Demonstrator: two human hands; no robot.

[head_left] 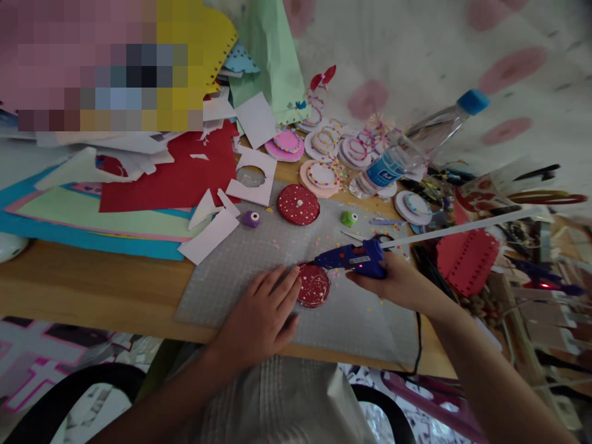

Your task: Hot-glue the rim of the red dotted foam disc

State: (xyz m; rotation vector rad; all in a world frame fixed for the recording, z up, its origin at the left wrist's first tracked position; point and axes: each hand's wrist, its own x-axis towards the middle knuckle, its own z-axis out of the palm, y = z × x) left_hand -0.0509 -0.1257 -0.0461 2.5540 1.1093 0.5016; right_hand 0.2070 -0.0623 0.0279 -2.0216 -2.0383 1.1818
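My right hand (393, 280) is wrapped round the handle of a blue glue gun (354, 258), which has a long white glue stick (462, 227) poking out of its back. The nozzle meets the upper edge of a red disc (315, 287) with white stars and dots. On the disc's left edge rest the fingertips of my left hand (271, 305), its fingers stretched out flat on the grey cutting mat (370, 336). Farther back on the mat lies a second red dotted disc (298, 205) with a small pale bead at its middle.
A purple punch (251, 219) and a green punch (349, 217) stand on the mat. Behind them are a water bottle (386, 169) and several discs with bead bracelets. Red paper (185, 179) and other sheets are piled left. Tools and another glue gun (548, 277) crowd the right.
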